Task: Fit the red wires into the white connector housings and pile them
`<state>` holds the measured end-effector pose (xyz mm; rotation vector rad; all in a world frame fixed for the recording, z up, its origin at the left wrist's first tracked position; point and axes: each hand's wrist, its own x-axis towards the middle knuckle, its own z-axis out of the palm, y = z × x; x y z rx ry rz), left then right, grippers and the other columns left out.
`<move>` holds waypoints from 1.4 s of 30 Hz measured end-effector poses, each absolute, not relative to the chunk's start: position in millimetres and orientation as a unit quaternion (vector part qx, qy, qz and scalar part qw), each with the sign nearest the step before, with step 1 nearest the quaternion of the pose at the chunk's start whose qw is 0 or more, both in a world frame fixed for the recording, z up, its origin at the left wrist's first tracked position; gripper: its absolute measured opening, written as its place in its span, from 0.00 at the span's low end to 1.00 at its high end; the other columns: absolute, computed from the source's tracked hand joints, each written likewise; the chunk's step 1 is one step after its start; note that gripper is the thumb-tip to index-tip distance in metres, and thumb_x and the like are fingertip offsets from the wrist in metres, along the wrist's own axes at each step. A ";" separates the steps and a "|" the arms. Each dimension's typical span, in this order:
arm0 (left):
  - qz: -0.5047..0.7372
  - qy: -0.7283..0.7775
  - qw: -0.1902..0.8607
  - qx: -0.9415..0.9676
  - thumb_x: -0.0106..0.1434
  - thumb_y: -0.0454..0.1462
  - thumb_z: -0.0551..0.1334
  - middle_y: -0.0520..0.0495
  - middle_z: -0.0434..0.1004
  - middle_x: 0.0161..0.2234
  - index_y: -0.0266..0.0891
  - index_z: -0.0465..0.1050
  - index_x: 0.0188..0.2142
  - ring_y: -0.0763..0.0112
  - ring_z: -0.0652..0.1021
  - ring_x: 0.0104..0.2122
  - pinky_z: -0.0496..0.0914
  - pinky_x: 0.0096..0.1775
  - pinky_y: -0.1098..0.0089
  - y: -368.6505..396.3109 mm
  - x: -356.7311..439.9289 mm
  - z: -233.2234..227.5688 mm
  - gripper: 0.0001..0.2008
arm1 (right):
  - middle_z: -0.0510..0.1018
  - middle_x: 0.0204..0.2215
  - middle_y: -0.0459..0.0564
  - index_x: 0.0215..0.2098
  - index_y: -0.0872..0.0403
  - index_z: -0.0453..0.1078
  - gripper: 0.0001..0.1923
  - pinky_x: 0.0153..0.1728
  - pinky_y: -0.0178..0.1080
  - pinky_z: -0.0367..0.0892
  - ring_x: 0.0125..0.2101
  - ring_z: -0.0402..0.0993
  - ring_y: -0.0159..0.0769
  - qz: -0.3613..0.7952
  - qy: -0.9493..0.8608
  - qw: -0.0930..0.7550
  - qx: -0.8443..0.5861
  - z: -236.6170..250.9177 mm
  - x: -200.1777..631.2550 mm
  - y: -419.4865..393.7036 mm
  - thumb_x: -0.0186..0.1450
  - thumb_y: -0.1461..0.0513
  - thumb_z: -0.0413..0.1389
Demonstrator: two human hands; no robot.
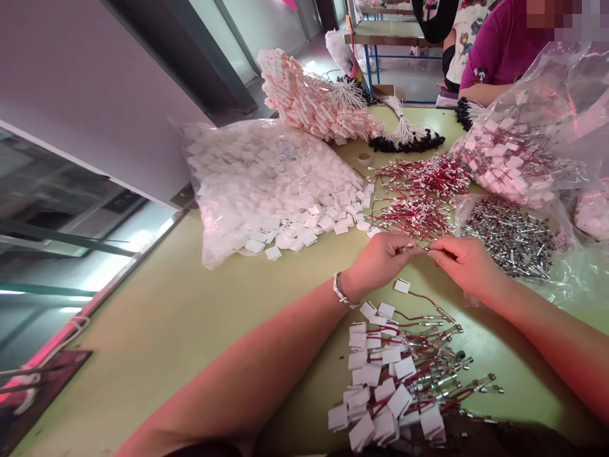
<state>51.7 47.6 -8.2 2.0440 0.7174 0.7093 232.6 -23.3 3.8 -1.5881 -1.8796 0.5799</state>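
My left hand (383,261) and my right hand (464,263) meet fingertip to fingertip above the table. Both are closed in a pinch. Between the left fingers a small silvery wire terminal (412,245) shows in part. The right fingertips grip the end of a small metal part (425,249), mostly hidden. Just behind the hands lie short red wires with metal ends (412,216). Below the hands, several white plastic tabs (402,287) lie joined to red wires with clear and metal connectors (435,384) at the other end.
An opened bag of white tabs (280,171) spills at left. Farther back are pinkish-sleeved wires (314,95) and a white bundle with black ends (404,133). Metal pins (509,235) and a clear bag (518,146) lie at right. A person in a purple shirt (499,47) sits opposite.
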 end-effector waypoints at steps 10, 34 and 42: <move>0.225 0.250 0.310 0.889 0.62 0.37 0.56 0.49 0.73 0.25 0.42 0.76 0.28 0.71 0.69 0.26 0.61 0.32 0.71 55.2 55.6 -17.3 0.11 | 0.74 0.22 0.47 0.28 0.52 0.71 0.11 0.25 0.38 0.59 0.22 0.66 0.32 0.231 -0.681 0.238 -0.653 5.6 235.1 -23.0 0.65 0.58 0.51; 0.225 0.244 0.317 0.888 0.63 0.42 0.56 0.46 0.72 0.30 0.38 0.75 0.37 0.68 0.70 0.33 0.65 0.37 0.67 57.8 51.9 -17.9 0.12 | 0.75 0.35 0.51 0.36 0.52 0.74 0.11 0.27 0.38 0.55 0.30 0.70 0.36 0.001 -0.700 -0.002 -0.714 27.8 288.2 -15.9 0.65 0.60 0.50; 0.230 0.398 0.430 0.777 0.64 0.43 0.54 0.56 0.56 0.18 0.38 0.58 0.19 0.78 0.59 0.20 0.58 0.24 0.74 50.7 51.9 -0.3 0.19 | 0.74 0.35 0.52 0.36 0.54 0.72 0.11 0.27 0.39 0.55 0.33 0.72 0.40 -0.033 -0.718 -0.078 -0.691 11.8 305.9 -4.5 0.66 0.61 0.48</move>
